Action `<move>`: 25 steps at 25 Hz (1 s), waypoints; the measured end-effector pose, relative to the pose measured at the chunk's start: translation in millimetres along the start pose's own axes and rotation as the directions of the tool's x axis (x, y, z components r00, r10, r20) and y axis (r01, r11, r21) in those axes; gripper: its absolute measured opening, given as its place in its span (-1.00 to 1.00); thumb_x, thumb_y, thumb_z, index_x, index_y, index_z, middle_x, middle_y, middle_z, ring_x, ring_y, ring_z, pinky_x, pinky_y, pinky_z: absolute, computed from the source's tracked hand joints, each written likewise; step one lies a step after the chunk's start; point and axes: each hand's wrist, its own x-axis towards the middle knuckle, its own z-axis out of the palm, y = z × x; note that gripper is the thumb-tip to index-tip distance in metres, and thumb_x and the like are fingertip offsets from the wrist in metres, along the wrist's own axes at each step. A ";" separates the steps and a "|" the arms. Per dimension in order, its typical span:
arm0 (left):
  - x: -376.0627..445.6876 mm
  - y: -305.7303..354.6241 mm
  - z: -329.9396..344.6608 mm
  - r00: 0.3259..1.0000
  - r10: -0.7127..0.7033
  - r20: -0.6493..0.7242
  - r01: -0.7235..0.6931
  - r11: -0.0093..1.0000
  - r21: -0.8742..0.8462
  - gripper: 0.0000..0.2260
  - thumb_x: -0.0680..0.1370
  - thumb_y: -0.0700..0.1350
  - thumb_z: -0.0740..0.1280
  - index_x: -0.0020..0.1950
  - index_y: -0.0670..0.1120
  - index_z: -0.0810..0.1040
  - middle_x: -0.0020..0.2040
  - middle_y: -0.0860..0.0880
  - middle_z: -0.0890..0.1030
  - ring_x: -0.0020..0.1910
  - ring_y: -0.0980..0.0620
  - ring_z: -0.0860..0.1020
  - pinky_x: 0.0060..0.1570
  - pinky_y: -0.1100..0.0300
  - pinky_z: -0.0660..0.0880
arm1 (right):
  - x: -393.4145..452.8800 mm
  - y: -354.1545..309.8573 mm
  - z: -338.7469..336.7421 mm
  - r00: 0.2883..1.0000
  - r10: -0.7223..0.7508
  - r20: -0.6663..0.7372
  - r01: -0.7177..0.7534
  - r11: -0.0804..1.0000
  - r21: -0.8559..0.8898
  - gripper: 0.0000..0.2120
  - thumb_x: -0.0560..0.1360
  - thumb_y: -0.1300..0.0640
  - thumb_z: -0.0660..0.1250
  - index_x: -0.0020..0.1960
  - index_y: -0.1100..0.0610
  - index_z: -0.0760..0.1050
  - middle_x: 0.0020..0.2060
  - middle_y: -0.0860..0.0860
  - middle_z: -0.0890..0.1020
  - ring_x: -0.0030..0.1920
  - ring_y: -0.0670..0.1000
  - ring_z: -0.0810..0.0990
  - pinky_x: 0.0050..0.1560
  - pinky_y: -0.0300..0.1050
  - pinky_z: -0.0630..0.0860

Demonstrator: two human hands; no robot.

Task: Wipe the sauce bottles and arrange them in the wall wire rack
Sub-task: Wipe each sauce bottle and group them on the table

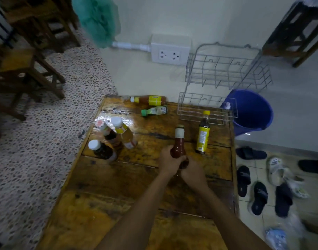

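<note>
Head view is showing us our two forearms reaching forward over the wooden bench (104, 204). We are holding a red sauce bottle (179, 147) upright near the bench's middle: our left hand (168, 162) is curling its grip round the bottle's lower body, and our right hand (193, 171) is wrapping its grip round the base just beside it, the two hands touching.

Just right of that bottle we are seeing a dark bottle with a yellow label (203, 135) standing upright, its yellow cap reaching up in front of the wire rack. To the left, three white-capped bottles (112, 137) are standing close together near the bench's left edge, looking tilted in the wide lens.

Farther on, two bottles are lying on their sides near the back edge: a green-capped bottle (154, 110) and, behind it, an orange sauce bottle (148, 100) with a yellow label.

The two-tier wire rack (225, 76) is hanging on the wall above the bench's far right corner, both tiers holding nothing. A blue bucket (253, 110) is sitting on the floor to its right, a wall socket (170, 53) is showing to its left, and sandals (259, 197) are lying scattered on the tiles right of the bench.
</note>
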 end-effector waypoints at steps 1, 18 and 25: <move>-22.1 -3.2 -10.8 0.998 0.014 -0.062 -0.016 0.999 -0.042 -0.48 0.44 -0.12 0.61 0.35 -0.03 0.54 0.23 0.06 0.57 0.23 0.06 0.55 0.26 0.08 0.55 | -12.8 -4.5 5.5 0.999 -0.049 0.005 0.049 0.999 0.014 -0.91 0.56 0.09 0.36 0.03 -0.04 0.48 -0.17 -0.12 0.61 -0.19 -0.09 0.58 -0.32 -0.20 0.41; -50.0 -58.0 -132.0 0.814 0.186 -0.550 -0.210 0.977 0.020 -0.45 0.47 -0.33 0.53 0.40 -0.05 0.47 0.30 -0.01 0.53 0.35 -0.01 0.51 0.30 0.06 0.50 | -9.1 -108.2 114.7 0.891 -0.445 0.089 0.450 0.891 -0.057 -0.52 0.65 -0.06 0.21 0.53 -0.18 0.18 0.14 0.07 0.67 0.08 0.11 0.67 0.04 0.09 0.62; -37.9 -60.0 -130.1 0.827 0.161 -0.539 -0.193 0.981 -0.002 -0.43 0.51 -0.30 0.51 0.47 -0.03 0.44 0.37 -0.03 0.52 0.41 0.02 0.47 0.34 0.08 0.49 | -1.7 -106.9 119.4 0.899 -0.431 0.079 0.435 0.900 -0.034 -0.51 0.66 -0.01 0.25 0.54 -0.21 0.20 0.11 -0.04 0.68 0.06 0.00 0.66 -0.07 -0.28 0.47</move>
